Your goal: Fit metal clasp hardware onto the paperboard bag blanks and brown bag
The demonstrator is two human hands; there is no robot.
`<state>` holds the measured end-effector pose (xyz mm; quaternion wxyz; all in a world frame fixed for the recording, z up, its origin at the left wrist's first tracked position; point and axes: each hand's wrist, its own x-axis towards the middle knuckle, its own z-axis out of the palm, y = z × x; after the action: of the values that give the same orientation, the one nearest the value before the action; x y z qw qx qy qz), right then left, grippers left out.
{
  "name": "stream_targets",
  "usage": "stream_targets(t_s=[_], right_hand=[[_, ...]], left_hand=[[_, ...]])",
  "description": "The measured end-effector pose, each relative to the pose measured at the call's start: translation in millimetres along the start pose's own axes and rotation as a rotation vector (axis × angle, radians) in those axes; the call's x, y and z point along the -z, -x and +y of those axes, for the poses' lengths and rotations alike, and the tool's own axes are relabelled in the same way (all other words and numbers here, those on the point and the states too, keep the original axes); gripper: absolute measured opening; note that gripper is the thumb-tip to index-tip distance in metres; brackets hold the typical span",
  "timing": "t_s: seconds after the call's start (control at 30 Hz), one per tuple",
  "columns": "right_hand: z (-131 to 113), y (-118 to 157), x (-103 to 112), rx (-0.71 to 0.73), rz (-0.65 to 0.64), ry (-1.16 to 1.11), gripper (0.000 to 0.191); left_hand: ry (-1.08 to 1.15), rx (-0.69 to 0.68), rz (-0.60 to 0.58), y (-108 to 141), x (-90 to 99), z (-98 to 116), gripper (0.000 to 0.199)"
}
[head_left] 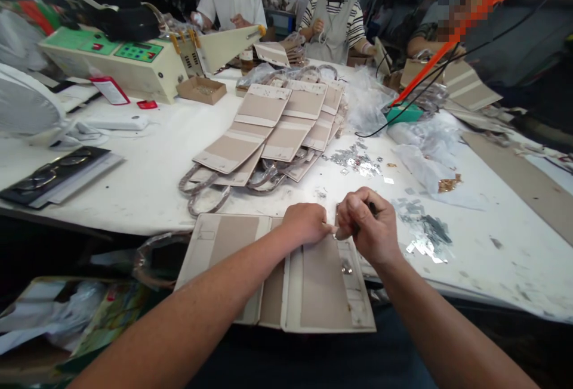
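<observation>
An unfolded beige bag panel (324, 293) lies at the table's front edge, partly beyond it, with pale strips and a small shiny metal fitting (346, 269) along its right side. My left hand (307, 222) rests closed on its upper part, thumb reaching to the right; what its fingers hold, if anything, is hidden. Close beside it, above the panel's upper right corner, my right hand (369, 222) is closed in a pinch. Something dark shows between its fingers, too hidden to name. The two hands almost meet at the fingertips.
Stacked beige bag panels (255, 114) with brown wrapped handles (208, 198) lie ahead. Small metal plates (358, 159) and more plates (430, 234) are scattered right. A pale green machine (120, 58) stands left, near a small cardboard box (201, 89). People work across the table.
</observation>
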<state>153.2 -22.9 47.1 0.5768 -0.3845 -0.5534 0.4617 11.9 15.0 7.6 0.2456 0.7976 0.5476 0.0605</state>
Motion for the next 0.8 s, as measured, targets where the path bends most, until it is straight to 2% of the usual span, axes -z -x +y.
stream_targets(t_s=[0.1, 0.2, 0.27, 0.4, 0.53, 0.63, 0.8], right_hand=[[-2, -6, -9, 0.049, -0.021, -0.047, 0.041], [5, -7, -7, 0.008, -0.107, 0.078, 0.043], [9, -6, -1, -0.036, -0.121, 0.147, 0.045], [8, -3, 10, -0.011, -0.036, 0.038, 0.043], [7, -1, 8, 0.039, 0.003, -0.108, 0.042], [6, -1, 8, 0.018, 0.021, -0.126, 0.041], [4, -4, 14, 0.082, 0.057, -0.203, 0.040]], left_hand=[[0.015, -0.015, -0.009, 0, -3.0, -2, 0.028], [0.020, -0.016, -0.006, 1, -5.4, -3, 0.032], [0.028, -0.005, 0.003, 2, -5.5, -3, 0.032], [0.035, 0.004, 0.024, 6, -4.4, -3, 0.029], [0.012, -0.010, 0.049, 9, -3.8, -2, 0.029], [-0.003, 0.000, 0.056, 12, -4.3, -1, 0.030], [-0.011, -0.020, 0.070, 11, -6.6, -1, 0.030]])
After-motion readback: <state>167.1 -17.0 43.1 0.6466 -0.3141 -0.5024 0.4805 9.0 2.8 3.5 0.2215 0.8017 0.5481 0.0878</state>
